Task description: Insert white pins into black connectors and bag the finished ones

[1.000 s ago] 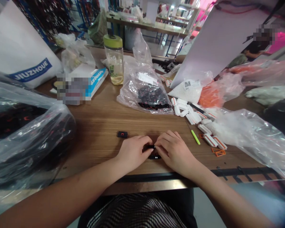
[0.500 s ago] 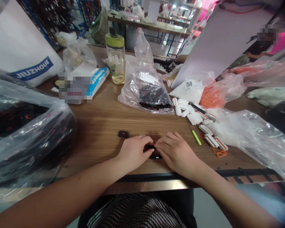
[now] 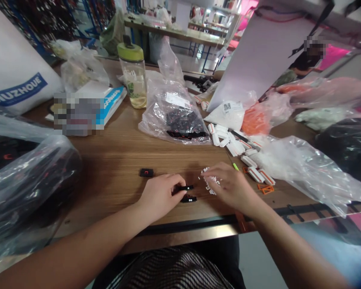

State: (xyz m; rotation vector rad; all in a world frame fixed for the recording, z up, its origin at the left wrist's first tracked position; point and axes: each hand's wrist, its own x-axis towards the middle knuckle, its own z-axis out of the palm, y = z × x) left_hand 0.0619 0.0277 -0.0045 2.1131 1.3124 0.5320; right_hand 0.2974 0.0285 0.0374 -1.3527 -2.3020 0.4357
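My left hand (image 3: 165, 192) is closed, thumb and fingertips pinching a small black plastic part (image 3: 187, 188) with a white dot on its edge. Just below it lies a second black plastic part (image 3: 189, 199) showing two white dots, close to my left thumb. My right hand (image 3: 228, 185), slightly blurred, is over a scatter of tiny white pieces (image 3: 209, 185). Its fingers are stretched out to the left, and nothing shows in them. Left of my left hand, a black piece with an orange mark (image 3: 146, 172) rests on the wooden table.
Several white blocks with orange lines (image 3: 235, 147) and orange frames (image 3: 265, 189) lie to the right, by a green-handled tool (image 3: 235, 166). A clear bag of black parts (image 3: 180, 116) and a bottle (image 3: 132, 76) stand behind. Another clear bag (image 3: 48, 176) fills the left.
My right hand has moved right, away from my left hand and over the white pieces, which now show. Both black parts near my left hand are more visible. The view has shifted slightly.
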